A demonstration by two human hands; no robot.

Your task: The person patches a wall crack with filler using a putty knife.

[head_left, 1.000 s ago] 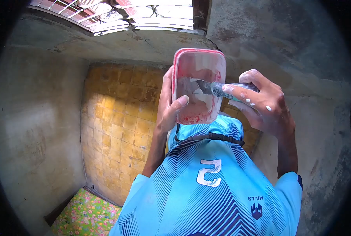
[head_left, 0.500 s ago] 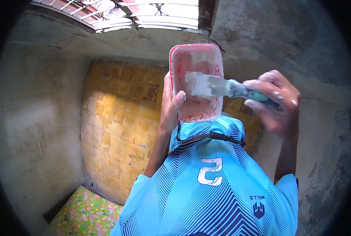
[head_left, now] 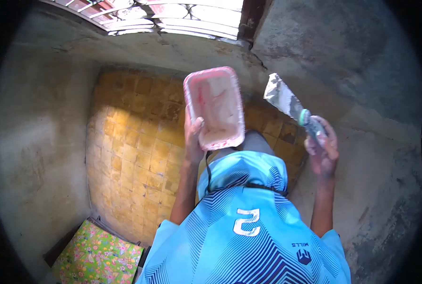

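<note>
My left hand (head_left: 193, 135) grips a red plastic tub (head_left: 215, 106) by its left side, with the thumb over the rim. Pale pinkish-white residue coats the tub's inside walls and edge. To the right, my right hand (head_left: 323, 146) is wrapped round the handle of a putty knife (head_left: 286, 100). The knife's blade points up and left, apart from the tub, and carries a white paste near its tip. Its handle is dark with a green collar and is smeared with residue.
A window with a metal grille (head_left: 173, 16) is at the top. Rough grey walls (head_left: 334, 61) stand ahead and on both sides. Yellow tiles (head_left: 140, 151) cover the floor. A green floral-covered surface (head_left: 100, 253) lies at lower left.
The putty knife has come out of the tub and moved right, its blade turning upward. The tub has shifted left and slightly down, tilting a little.
</note>
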